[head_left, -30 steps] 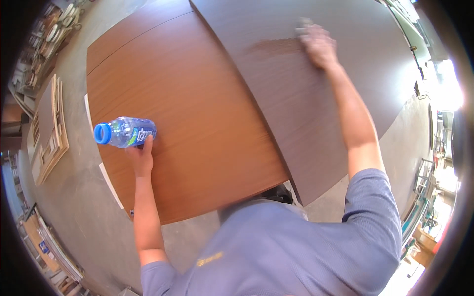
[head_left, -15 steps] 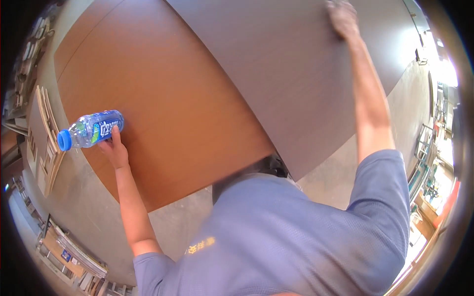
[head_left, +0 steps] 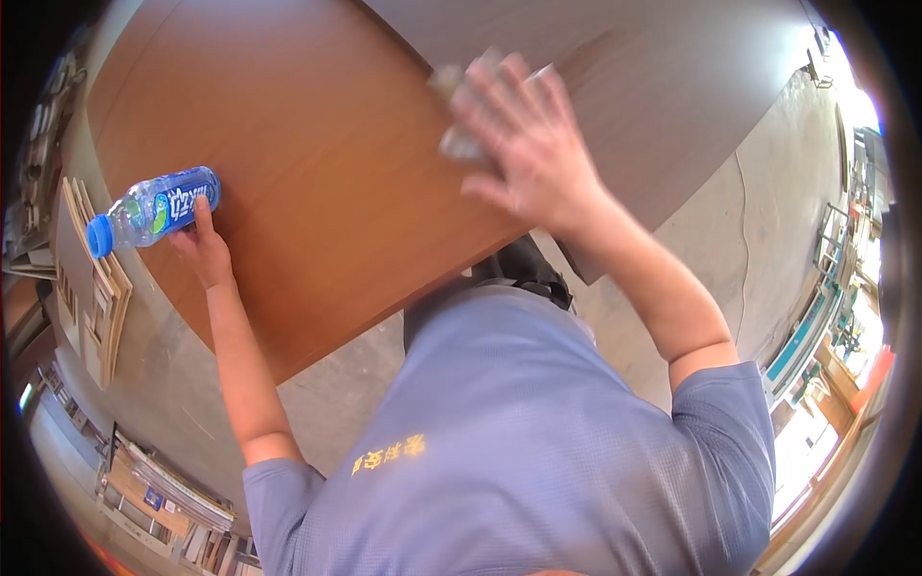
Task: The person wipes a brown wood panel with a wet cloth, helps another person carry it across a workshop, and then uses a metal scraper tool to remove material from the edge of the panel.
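A bottle [head_left: 154, 209] (blue-capped, lying flat) was gripped by the left hand [head_left: 200, 245] at the brown board's [head_left: 317, 163] left edge. A cloth [head_left: 461, 115] was pressed under the flat, open right hand [head_left: 526, 144] where a grey board [head_left: 653, 86] overlapped. Stacked panels [head_left: 91, 288] were seen leftward.

place: woodworking workshop | large wood panels [head_left: 317, 144] lying flat | cut boards [head_left: 91, 278] stacking at left | bare concrete floor [head_left: 711, 230] showing | shelves [head_left: 826, 317] of stock lining the right wall
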Tool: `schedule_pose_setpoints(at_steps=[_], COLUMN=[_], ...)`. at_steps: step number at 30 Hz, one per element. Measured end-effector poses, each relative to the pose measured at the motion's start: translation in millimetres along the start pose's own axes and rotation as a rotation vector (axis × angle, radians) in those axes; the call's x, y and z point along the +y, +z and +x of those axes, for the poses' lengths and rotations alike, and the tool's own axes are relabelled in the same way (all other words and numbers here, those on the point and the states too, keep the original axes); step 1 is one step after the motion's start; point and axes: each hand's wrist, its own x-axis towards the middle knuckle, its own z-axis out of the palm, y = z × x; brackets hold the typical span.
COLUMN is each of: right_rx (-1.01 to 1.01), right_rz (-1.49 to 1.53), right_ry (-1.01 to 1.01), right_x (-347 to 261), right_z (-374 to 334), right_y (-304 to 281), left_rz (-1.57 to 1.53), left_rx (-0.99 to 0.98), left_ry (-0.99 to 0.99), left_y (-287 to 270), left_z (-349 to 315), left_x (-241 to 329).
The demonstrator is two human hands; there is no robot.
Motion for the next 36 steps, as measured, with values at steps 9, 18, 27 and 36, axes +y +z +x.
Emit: schedule_pose_setpoints(at_steps=[9,18,27,36], right_rx=[0.026,0.088,0.095,0.256], right_rz=[-0.369,0.440,-0.102,0.191], right_ry=[0.283,0.829,0.242,0.542], right_x=[53,151,51,-22], right_z=[-53,-112,-118,-185], right_y=[-14,-25,-1,-17], left_rz=[-0.035,-0.036,-0.007,-0.042], left_rx=[-0.028,-0.082,-0.053,-0.094], left_ry=[0.051,0.069,0.067,0.122], left_y=[0,3,4,1], left_z=[7,9,8,14], left_x=[-2,-2,5,-4])
